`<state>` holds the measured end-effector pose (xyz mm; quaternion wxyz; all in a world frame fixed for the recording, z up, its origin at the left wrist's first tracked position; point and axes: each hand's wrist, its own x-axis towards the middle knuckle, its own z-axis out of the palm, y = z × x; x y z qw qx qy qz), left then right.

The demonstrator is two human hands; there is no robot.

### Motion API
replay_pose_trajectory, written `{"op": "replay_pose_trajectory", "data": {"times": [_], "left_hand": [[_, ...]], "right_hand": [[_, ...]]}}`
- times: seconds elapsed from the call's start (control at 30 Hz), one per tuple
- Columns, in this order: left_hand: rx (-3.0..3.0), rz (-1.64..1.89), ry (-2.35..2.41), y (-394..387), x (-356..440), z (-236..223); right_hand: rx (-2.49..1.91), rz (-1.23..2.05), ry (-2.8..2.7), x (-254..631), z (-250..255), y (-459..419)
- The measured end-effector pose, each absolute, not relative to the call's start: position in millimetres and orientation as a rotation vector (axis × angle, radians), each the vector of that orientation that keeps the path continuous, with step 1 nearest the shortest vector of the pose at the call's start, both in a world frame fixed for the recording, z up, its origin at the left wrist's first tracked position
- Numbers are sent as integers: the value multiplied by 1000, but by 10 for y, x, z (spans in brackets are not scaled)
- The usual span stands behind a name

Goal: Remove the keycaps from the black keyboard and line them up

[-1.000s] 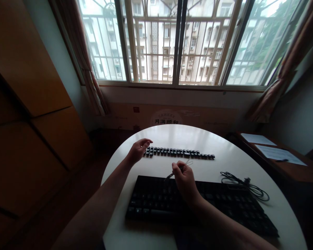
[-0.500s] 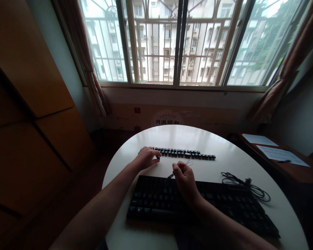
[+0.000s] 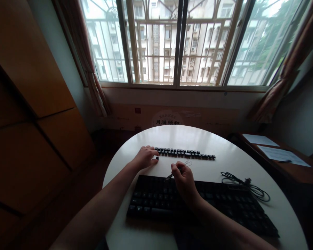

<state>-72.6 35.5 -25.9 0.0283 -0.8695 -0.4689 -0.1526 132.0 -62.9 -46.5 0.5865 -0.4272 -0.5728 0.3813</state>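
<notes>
Left hand (image 3: 144, 156) shifted rightward, keycap (image 3: 157, 158) apparently between its fingers (image 3: 153, 152)

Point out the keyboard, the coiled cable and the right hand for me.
keyboard (image 3: 161, 212): head view, front edge by the space bar
coiled cable (image 3: 256, 190): head view, its loops
right hand (image 3: 184, 174): head view, back of hand

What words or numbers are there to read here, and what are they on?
"月满颐和": big dark characters on the long panel under the window. The curved letters above them, and its other small print, are too blurry for me.
Keyboard: key markings too small and dark to read.
Loose keycaps: too small to read.
Papers on the side table: printing too tiny to read.
</notes>
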Motion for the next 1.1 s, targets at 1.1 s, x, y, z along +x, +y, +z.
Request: {"op": "replay_pose_trajectory", "data": {"times": [1.1], "left_hand": [[-2454, -413, -1613, 472, -715, -331]], "right_hand": [[-977, 858, -1393, 1310, -458, -665]]}}
